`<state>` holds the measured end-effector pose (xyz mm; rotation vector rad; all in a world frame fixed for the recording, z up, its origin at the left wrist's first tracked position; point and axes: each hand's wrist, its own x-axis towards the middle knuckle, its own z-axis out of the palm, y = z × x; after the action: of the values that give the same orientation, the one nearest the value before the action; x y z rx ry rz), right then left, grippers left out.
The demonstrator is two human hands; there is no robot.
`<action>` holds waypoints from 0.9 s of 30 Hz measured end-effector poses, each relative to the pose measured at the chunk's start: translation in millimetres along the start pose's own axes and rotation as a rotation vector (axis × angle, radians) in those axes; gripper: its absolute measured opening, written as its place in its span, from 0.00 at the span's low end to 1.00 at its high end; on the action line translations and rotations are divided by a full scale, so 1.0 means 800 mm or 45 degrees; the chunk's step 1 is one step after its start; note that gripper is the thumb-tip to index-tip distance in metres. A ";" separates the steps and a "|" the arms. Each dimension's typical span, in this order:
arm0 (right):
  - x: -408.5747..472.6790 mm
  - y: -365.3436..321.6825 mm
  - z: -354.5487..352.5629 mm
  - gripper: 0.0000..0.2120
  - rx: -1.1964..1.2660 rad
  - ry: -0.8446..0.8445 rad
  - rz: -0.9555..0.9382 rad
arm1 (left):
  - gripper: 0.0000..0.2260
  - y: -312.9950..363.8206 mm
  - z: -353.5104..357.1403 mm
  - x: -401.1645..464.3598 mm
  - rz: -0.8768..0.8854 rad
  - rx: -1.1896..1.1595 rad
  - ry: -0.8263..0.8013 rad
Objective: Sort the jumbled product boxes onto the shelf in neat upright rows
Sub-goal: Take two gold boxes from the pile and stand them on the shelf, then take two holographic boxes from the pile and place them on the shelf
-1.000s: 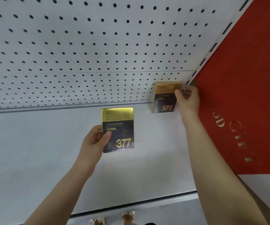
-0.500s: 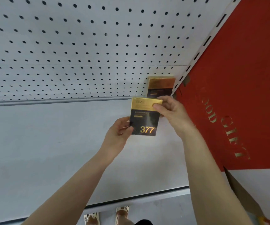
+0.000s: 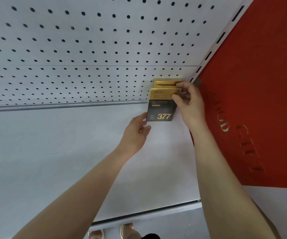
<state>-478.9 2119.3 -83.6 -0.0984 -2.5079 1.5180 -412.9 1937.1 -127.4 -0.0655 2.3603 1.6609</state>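
At the white shelf's (image 3: 56, 152) back right corner, the black-and-gold cardboard box (image 3: 162, 106) now stands against the second gold-topped box (image 3: 167, 83). Right hand (image 3: 189, 104) pinches its top; left hand (image 3: 136, 130), fingers relaxed, has let go and touches its lower corner.

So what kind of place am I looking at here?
Probably a shop display bay: a white shelf backed by pegboard, identical boxes marked 377 lined up at the back, and a red gift sign.

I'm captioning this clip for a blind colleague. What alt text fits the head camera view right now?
Two bare hands set a black-and-gold box marked 377 upright on a white shelf, right in front of a second matching box that stands against the pegboard back wall. The right hand pinches the front box's top corner, the left hand touches its lower left corner, and a red panel borders the right.
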 end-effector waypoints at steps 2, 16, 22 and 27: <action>0.000 0.000 0.001 0.14 -0.032 0.013 -0.015 | 0.21 -0.002 0.000 0.000 0.003 -0.002 0.010; -0.057 -0.037 0.021 0.15 -0.356 0.113 -0.234 | 0.14 -0.013 -0.080 -0.071 -0.026 -0.086 0.215; -0.153 -0.074 0.109 0.10 -0.300 -0.280 -0.294 | 0.10 -0.046 -0.163 -0.187 -0.064 -0.141 0.529; -0.253 -0.120 0.204 0.10 -0.304 -0.611 -0.387 | 0.10 -0.100 -0.231 -0.303 -0.158 -0.185 0.845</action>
<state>-311.3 1899.5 -100.8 0.6555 -2.8812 1.2249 -197.3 1710.9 -86.3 -0.8979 2.5810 1.9622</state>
